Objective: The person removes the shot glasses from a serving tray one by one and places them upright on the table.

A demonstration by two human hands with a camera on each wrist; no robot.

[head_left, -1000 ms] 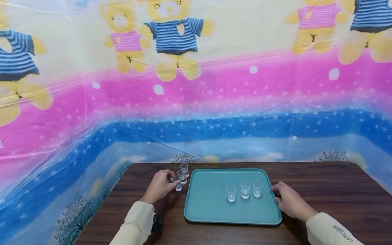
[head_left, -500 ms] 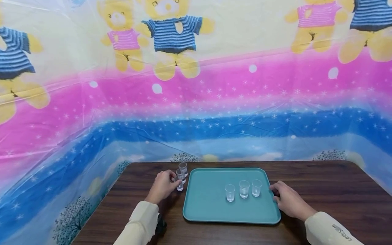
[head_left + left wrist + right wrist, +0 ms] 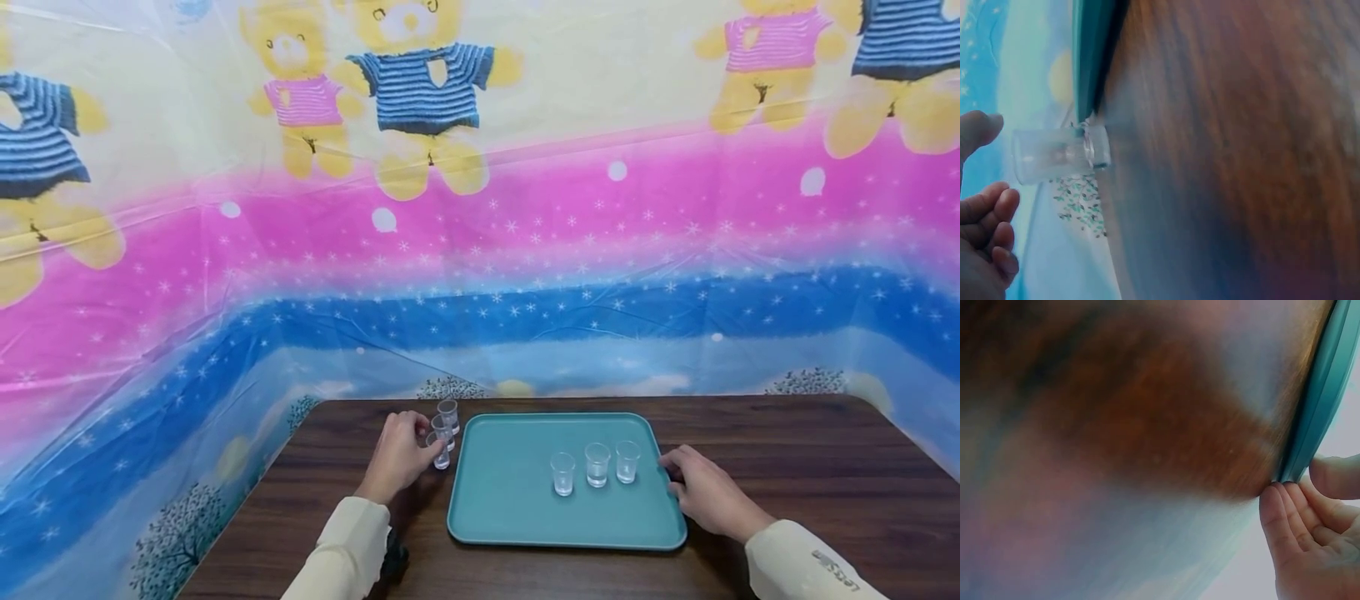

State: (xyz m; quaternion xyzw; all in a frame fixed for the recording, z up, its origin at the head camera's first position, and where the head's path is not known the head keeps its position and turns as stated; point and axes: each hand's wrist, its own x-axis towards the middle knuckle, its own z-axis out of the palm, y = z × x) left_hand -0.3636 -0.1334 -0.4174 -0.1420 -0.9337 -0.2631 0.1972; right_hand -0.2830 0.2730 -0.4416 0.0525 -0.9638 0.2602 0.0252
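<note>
backdrop cloth point(image 3: 480, 312), one, printed: bands of cream, pink and blue, with white snowflakes and yellow bears point(image 3: 431, 92) in striped tops. table point(image 3: 817, 454), one, dark brown wood grain, standing before the cloth. tray point(image 3: 510, 496), one, teal, rectangular, rounded corners, lying flat on the table.

on the tray, right of its middle, we list three small clear cups, all upright: a left tray cup point(image 3: 562, 475), set a little nearer the person; a middle tray cup point(image 3: 597, 465); and a right tray cup point(image 3: 627, 462), just beside it.

on bare wood left of the tray we count three more, upright, in a slanting row: front cup point(image 3: 442, 459), second cup point(image 3: 445, 434), rear cup point(image 3: 448, 416). they overlap in our sight, so we cannot tell whether they touch.

left hand point(image 3: 397, 457): released, fingers loosely curved, thumb and fingertips spread at either side of the front cup's rim; the left wrist view shows us gaps between.

right hand point(image 3: 707, 493): grasping the tray's right edge, thumb on one side of the rim, fingertips against the other.

sleeves point(image 3: 341, 537), two, cream; we note dark lettering on the right one.
</note>
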